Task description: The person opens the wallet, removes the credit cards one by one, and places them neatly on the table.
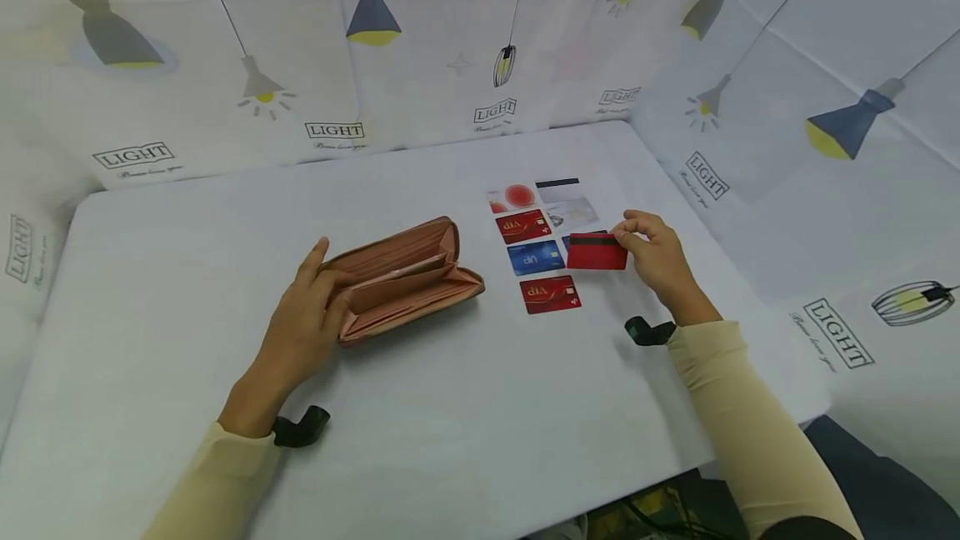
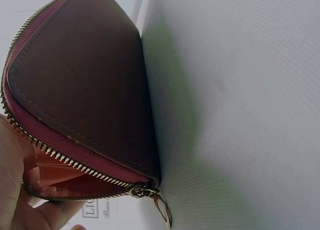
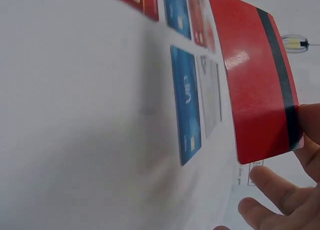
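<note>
An unzipped brown zip-around wallet (image 1: 405,282) stands gaping on the white table, its pinkish lining and pockets showing. My left hand (image 1: 300,323) holds its left end, with the index finger pointing up and away. Up close in the left wrist view are the wallet's dark outer side (image 2: 85,80), the metal zipper teeth and the zipper pull (image 2: 162,210). On the right, my right hand (image 1: 656,257) pinches a red card (image 1: 597,252) by one edge, its black stripe in sight. This card is raised above the table and partly covers a blue card (image 3: 186,105) in the head view.
Left of the raised card lie a red VIP card (image 1: 522,226), a blue card (image 1: 536,257) and another red card (image 1: 551,294). Behind them are a card with red circles (image 1: 517,197), a striped card (image 1: 558,190) and a silvery card (image 1: 573,213). Lamp-printed cloth (image 1: 420,82) surrounds the table's back.
</note>
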Demonstrator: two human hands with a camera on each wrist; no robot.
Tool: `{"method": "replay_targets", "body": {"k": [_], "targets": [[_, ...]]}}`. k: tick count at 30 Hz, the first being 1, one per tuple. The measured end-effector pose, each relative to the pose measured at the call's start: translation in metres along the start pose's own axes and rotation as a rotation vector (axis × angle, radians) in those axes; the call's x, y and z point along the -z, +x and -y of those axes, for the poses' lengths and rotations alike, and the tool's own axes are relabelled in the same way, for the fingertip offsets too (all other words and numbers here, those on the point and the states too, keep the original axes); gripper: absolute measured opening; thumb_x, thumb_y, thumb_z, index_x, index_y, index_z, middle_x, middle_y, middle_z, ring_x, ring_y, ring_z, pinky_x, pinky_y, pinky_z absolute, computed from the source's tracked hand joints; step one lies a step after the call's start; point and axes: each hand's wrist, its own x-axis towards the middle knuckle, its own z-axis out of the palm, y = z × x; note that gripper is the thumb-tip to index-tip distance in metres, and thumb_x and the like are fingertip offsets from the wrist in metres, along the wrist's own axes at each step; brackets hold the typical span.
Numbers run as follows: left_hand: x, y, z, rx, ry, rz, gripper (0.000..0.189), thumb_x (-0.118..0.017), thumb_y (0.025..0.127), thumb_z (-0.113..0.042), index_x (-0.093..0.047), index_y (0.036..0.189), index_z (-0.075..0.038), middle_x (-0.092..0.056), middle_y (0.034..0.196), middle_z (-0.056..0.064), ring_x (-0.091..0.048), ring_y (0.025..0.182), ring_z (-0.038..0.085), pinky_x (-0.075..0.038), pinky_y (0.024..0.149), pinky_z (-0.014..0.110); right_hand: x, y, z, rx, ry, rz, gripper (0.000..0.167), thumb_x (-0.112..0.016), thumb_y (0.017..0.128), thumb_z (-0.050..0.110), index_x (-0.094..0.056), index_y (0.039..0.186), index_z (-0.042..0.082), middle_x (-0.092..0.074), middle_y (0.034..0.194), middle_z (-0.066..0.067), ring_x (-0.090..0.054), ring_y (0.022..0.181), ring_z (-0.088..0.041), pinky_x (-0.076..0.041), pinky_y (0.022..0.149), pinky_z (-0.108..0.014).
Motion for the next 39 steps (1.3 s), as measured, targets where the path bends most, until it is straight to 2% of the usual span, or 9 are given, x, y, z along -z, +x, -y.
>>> {"method": "replay_targets", "body": {"k": [6,14,23,27,30,32,36,39], "targets": [[0.001,-0.001,-0.001,-0.005,-0.002,-0.002,0.021,-0.055,0.109,-0.013,-0.064,0.122,0.001,-0.023,0.170,0.023,-0.043,0.140,0.056,-0.042,0.100,0.070,0.015,0.003,-0.021,-0.080,-0.027,0.076,0.030,-0.047,0.108,0.017,-0.063,0.110,-0.008,-0.030,0.167,-0.021,-0.017,0.157,-0.043,-0.012,0.123,-0.067],[0.001,-0.002,0.000,-0.010,-0.004,-0.007,0.021,-0.055,0.109,-0.013,-0.063,0.123,0.000,-0.022,0.170,0.021,-0.042,0.141,0.055,-0.043,0.098,0.068,0.015,0.009,-0.039,-0.121,-0.089,0.170,0.029,-0.048,0.106,0.013,-0.064,0.107,-0.012,-0.025,0.167,-0.027,-0.015,0.157,-0.046,-0.010,0.124,-0.065],[0.000,-0.001,-0.001,-0.010,-0.009,-0.006,0.021,-0.055,0.109,-0.013,-0.063,0.122,0.000,-0.022,0.170,0.022,-0.042,0.141,0.056,-0.043,0.099,0.070,0.004,0.015,-0.047,-0.069,-0.363,0.133,0.026,-0.056,0.105,0.017,-0.071,0.107,-0.005,-0.036,0.160,-0.032,-0.028,0.150,-0.053,-0.022,0.122,-0.066],[0.002,-0.004,0.001,-0.004,-0.001,-0.012,0.020,-0.055,0.108,-0.013,-0.063,0.122,0.000,-0.023,0.170,0.023,-0.042,0.141,0.055,-0.043,0.098,0.068,-0.005,0.017,-0.046,-0.054,-0.397,0.128,0.024,-0.058,0.106,0.018,-0.070,0.108,-0.002,-0.036,0.159,-0.031,-0.029,0.150,-0.053,-0.024,0.121,-0.066],[0.003,-0.007,0.002,-0.001,0.006,-0.023,0.020,-0.056,0.108,-0.012,-0.063,0.121,0.001,-0.023,0.170,0.023,-0.043,0.140,0.055,-0.044,0.096,0.067,-0.009,0.019,-0.046,-0.046,-0.391,0.125,0.027,-0.057,0.106,0.020,-0.070,0.114,-0.002,-0.036,0.160,-0.030,-0.028,0.150,-0.051,-0.024,0.121,-0.066],[0.004,-0.006,0.002,-0.004,0.008,-0.032,0.019,-0.057,0.107,-0.011,-0.063,0.120,0.002,-0.024,0.169,0.023,-0.048,0.136,0.054,-0.046,0.091,0.063,-0.010,0.019,-0.046,-0.039,-0.390,0.118,0.032,-0.056,0.106,0.024,-0.067,0.123,-0.001,-0.034,0.162,-0.029,-0.027,0.151,-0.049,-0.024,0.121,-0.066],[0.003,-0.002,0.001,-0.020,0.003,-0.032,0.019,-0.058,0.107,-0.010,-0.064,0.119,0.003,-0.024,0.169,0.025,-0.049,0.136,0.053,-0.046,0.090,0.060,-0.009,0.017,-0.046,-0.038,-0.393,0.083,0.052,-0.055,0.106,0.032,-0.051,0.149,0.002,-0.025,0.167,-0.027,-0.020,0.155,-0.047,-0.021,0.121,-0.067],[0.001,0.000,-0.001,-0.027,-0.003,-0.025,0.020,-0.058,0.107,-0.010,-0.064,0.119,0.004,-0.024,0.169,0.025,-0.045,0.140,0.053,-0.046,0.096,0.062,-0.009,0.013,-0.041,-0.026,-0.396,0.050,0.063,-0.056,0.105,0.034,-0.040,0.158,0.004,-0.019,0.170,-0.026,-0.015,0.157,-0.047,-0.020,0.120,-0.069]]}}
